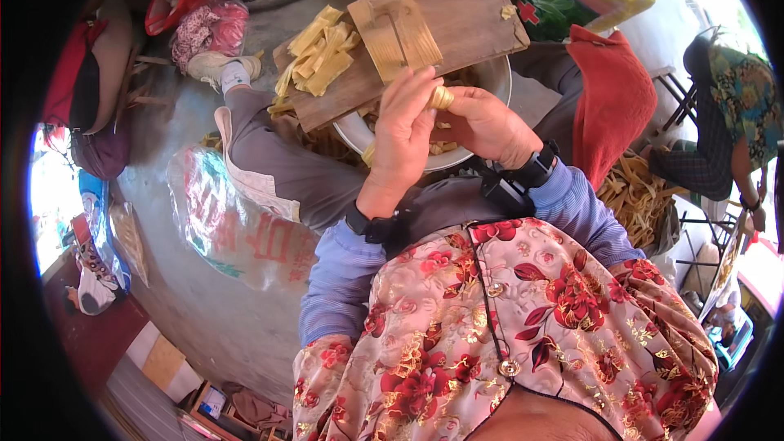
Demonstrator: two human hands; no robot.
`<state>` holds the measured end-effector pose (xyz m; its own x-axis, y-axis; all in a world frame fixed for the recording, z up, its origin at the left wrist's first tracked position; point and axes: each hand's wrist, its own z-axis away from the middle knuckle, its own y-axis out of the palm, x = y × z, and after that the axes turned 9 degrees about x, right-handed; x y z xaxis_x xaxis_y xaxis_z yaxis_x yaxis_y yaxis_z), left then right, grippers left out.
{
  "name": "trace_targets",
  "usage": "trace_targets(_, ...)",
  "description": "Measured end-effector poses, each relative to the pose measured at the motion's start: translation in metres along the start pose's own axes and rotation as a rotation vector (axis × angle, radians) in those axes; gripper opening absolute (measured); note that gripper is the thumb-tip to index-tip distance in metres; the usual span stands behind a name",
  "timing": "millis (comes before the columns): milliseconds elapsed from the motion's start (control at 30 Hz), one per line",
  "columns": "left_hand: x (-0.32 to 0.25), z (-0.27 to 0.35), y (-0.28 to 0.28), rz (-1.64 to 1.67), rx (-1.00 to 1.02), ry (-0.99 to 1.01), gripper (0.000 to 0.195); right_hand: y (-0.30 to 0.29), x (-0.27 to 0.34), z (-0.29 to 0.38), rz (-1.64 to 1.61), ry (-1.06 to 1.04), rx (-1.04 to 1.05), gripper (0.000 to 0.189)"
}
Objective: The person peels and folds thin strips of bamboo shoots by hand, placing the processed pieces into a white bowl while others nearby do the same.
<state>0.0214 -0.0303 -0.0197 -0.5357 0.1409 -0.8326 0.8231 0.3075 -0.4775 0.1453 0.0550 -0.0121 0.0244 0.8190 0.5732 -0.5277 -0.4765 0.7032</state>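
Observation:
My left hand (401,128) and my right hand (490,122) meet over a metal basin (502,76). Between their fingertips they hold a small coil of yellowish strip (440,98), wound in a tight roll. Past my fingers, a wooden board (459,18) lies across the basin. On it rest a slotted wooden block (398,30) and, to the left, a pile of flat yellowish strips (321,52). More strips show inside the basin, partly hidden by my hands. A second bit of yellow strip shows beside my left wrist.
A red cloth (612,98) drapes over my right knee, with a heap of strips (640,196) beside it. A printed plastic sack (239,226) lies on the floor at left. Plastic bags (211,27) lie near my left shoe. Another person (735,104) sits at far right.

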Motion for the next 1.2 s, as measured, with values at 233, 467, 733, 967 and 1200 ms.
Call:
trace_targets(233,-0.014,-0.01,-0.008,0.076,0.064,-0.2,0.028,-0.002,0.001,-0.01,0.037,-0.227,-0.005,0.019)
trace_targets(467,0.012,-0.015,0.006,-0.029,-0.001,-0.299,0.016,-0.005,0.005,-0.008,1.312,-0.843,-0.297,0.015)
trace_targets(733,0.008,0.033,-0.027,0.569,0.26,-0.606,0.023,-0.017,0.016,-0.007,0.65,-0.609,-0.342,0.024)
trace_targets(967,-0.008,0.013,-0.039,-0.389,0.221,-0.103,0.007,-0.002,0.058,-0.007,1.62,-0.698,-0.055,0.04)
trace_targets(1200,-0.017,-0.015,-0.054,-0.448,0.258,0.099,0.002,0.015,0.084,-0.007,1.213,-0.077,0.263,0.024)
